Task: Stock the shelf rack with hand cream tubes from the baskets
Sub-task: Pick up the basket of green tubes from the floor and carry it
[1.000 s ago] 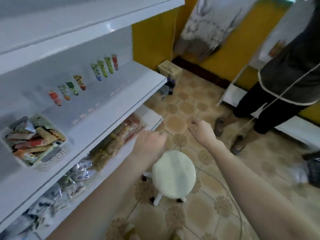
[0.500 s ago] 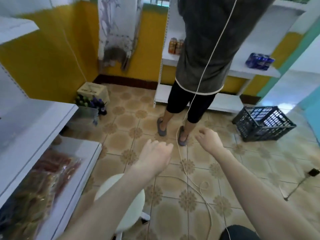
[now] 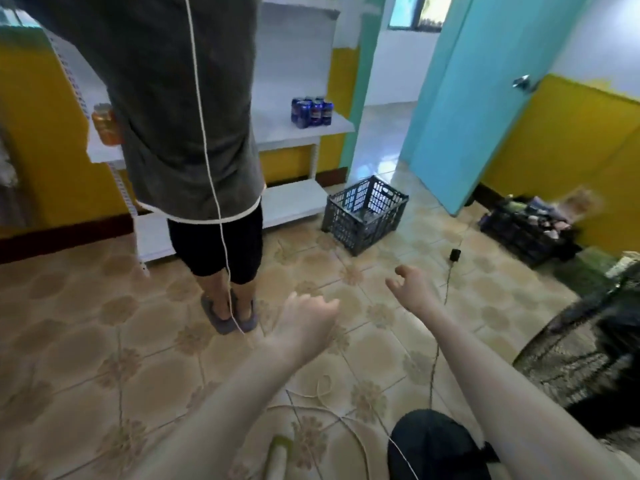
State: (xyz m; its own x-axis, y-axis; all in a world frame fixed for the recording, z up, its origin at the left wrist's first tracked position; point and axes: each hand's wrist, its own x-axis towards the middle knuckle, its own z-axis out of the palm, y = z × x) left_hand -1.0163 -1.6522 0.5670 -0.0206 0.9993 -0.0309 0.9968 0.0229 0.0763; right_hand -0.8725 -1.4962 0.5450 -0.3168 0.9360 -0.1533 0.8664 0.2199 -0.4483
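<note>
My left hand hangs over the tiled floor with its fingers loosely curled and nothing in it. My right hand is a little farther out, fingers apart and bent, also holding nothing. A dark plastic crate sits tilted on the floor ahead, beyond both hands. A second dark crate with mixed items stands by the yellow wall at the right. No hand cream tubes and none of the tube shelf rack are in view.
A person in a grey top and black shorts stands close ahead on the left, a white cord hanging down in front. Behind is a white shelf unit with blue cans. An open turquoise door, a black fan grille, floor cables.
The view has swung right, away from the shelf rack with the tubes and basket, past the white stool, to the room's middle. Both hands stayed raised and empty; the right hand's fingers opened.
</note>
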